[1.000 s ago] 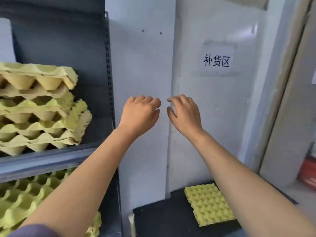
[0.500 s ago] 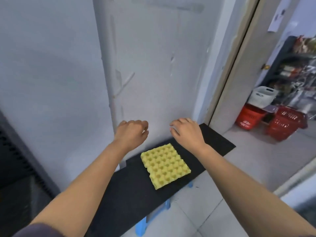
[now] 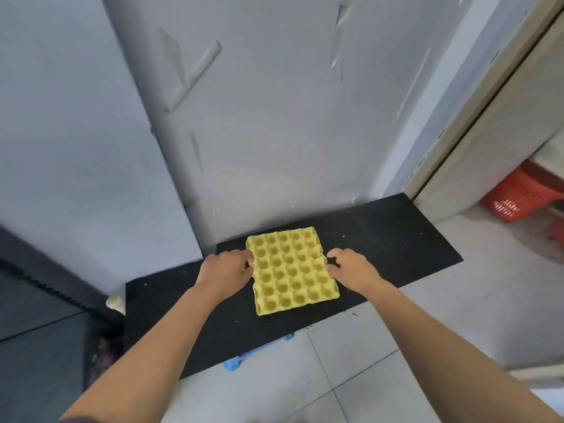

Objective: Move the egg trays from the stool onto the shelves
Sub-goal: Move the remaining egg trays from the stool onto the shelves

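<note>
- One yellow egg tray (image 3: 291, 270) lies flat on the black-topped stool (image 3: 381, 239).
- Left hand (image 3: 224, 271) grips its left edge; right hand (image 3: 351, 268) grips its right edge, fingers curled.

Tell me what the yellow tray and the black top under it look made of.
Yellow tray: likely moulded paper pulp, matte, with soft ragged edges and pressed cups. Black top: looks like a rubber or foam mat, dull and grainy, no sheen; can't confirm.

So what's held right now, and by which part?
Left hand and right hand grip the tray by its left and right edges; it lies on the stool.
</note>
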`<state>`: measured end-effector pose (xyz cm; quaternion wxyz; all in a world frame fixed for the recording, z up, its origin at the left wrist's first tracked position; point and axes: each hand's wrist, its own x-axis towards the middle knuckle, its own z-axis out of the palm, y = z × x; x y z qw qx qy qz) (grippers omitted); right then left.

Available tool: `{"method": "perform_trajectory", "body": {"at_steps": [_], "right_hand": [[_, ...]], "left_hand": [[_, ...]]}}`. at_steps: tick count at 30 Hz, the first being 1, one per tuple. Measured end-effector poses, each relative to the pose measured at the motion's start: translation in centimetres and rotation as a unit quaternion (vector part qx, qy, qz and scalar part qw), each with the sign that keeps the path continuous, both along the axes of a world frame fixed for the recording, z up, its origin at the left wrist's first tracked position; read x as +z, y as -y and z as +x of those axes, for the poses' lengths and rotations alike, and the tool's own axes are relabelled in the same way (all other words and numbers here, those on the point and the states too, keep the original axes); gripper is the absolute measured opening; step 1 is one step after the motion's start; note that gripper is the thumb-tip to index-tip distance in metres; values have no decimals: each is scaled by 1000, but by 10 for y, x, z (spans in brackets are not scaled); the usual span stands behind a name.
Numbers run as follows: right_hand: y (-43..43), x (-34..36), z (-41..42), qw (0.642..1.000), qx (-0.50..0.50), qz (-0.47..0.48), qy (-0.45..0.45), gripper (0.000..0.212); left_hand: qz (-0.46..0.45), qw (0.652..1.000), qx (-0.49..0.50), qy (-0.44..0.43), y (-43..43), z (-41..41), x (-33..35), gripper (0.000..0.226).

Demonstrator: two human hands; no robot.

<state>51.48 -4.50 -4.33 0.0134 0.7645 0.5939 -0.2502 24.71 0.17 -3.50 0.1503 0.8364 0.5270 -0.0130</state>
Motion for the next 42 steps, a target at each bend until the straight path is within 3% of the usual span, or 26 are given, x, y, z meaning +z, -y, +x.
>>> {"method": "perform_trajectory", "body": {"at_steps": [9,13,15,18,20,22,27,32,36,42], "right_hand": [[-40,-123,41,992,-63,-97,-38,43],[-63,-189,57,986,-117,-101,-60,47],[-76,-225,65,982,-147,-102,-57,50],[-93,-275,74,970,-210,-100,-75,60],[-100,-302,76,952,-259,-107,-126,67],[-104,-315,78,940,-288,-117,-139,70],[-103,-302,80,927,-334,-97,-140,52],[-92,-262,72,924,-341,-77,-155,42],[-76,-233,65,898,-363,-52,-243,31],[-76,-161,52,905,-337,48,-255,32]], "left_hand": [[-149,987,44,-50,-47,35,-132,42],[-207,970,129,-5,-68,53,-207,52],[-248,946,205,43,-75,63,-246,59],[-314,876,347,116,-85,75,-301,70],[-346,821,417,182,-84,82,-330,69],[-339,795,459,207,-82,85,-340,65],[-330,767,501,227,-78,75,-325,60],[-311,768,487,275,-71,63,-279,51],[-249,774,491,313,-66,59,-238,47],[-190,793,447,368,-72,51,-158,47]]}}
